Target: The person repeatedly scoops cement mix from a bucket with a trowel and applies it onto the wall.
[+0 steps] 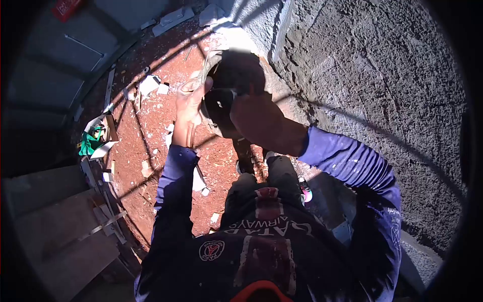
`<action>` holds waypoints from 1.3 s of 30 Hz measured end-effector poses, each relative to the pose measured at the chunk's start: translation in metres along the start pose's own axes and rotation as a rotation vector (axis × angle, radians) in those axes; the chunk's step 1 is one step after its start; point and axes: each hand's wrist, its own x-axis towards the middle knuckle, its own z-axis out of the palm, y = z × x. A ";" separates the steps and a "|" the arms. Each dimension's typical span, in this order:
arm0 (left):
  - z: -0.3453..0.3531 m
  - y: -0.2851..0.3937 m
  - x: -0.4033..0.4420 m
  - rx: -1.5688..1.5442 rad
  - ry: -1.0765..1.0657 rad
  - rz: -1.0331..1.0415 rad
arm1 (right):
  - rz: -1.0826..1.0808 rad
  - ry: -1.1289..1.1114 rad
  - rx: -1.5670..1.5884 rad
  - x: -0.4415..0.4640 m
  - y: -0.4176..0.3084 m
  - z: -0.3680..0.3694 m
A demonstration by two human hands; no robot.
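So I've got my left hand (189, 103) curled on the left edge of this dark, pale-rimmed thing (220, 109), above the reddish ground (136, 163). My right hand (257, 118) overlaps its right side, too shadowed to tell the grip.

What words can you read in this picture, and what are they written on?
"QATAR AIRWAYS": across the shirt, creased.
"PARIS": on the round badge; its lower word is blurred.
Red sign: white letters, cut off, unreadable.
Right sleeve: pale lettering near the elbow, too small to read.
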 end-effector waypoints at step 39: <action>-0.030 -0.069 -0.080 0.126 0.233 0.115 | 0.220 -0.115 0.726 -0.085 -0.021 0.154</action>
